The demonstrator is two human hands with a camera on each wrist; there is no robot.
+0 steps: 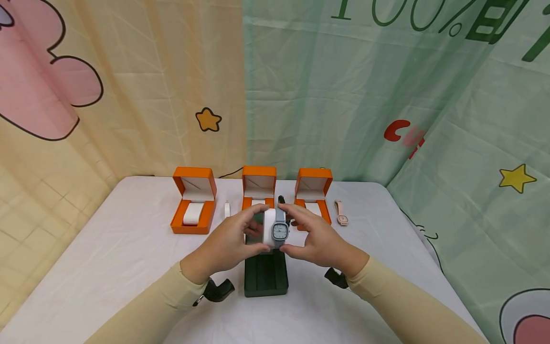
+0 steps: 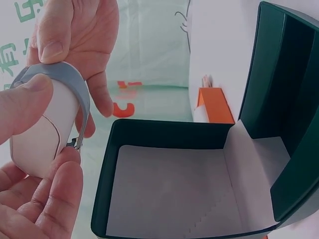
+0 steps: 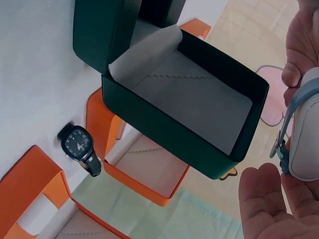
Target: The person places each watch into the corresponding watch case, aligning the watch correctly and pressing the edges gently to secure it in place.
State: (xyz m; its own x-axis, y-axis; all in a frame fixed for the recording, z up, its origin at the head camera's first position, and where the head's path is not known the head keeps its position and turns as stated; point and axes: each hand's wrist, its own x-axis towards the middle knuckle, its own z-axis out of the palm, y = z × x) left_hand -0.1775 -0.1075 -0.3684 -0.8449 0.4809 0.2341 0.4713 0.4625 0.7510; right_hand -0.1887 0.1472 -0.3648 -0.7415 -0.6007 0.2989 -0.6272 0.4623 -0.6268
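Observation:
A wristwatch (image 1: 280,231) with a grey-blue strap and squarish face is wrapped around a white watch cushion (image 2: 37,132). My left hand (image 1: 232,239) grips the cushion, its thumb across the front and fingers beneath in the left wrist view. On the other side, my right hand (image 1: 320,236) holds the watch by its strap, thumb pressing the band. The strap's buckle (image 3: 277,145) hangs at the cushion's end. Below both hands stands a dark green watch box (image 1: 266,279), its lid raised and lined in pale fabric.
Along the back stand three raised-lid orange boxes: left (image 1: 206,224), middle (image 1: 259,173) and right (image 1: 313,174). A white watch (image 1: 227,209) and a pink watch (image 1: 342,219) lie between and beside them. A black watch (image 3: 78,143) lies near the orange boxes.

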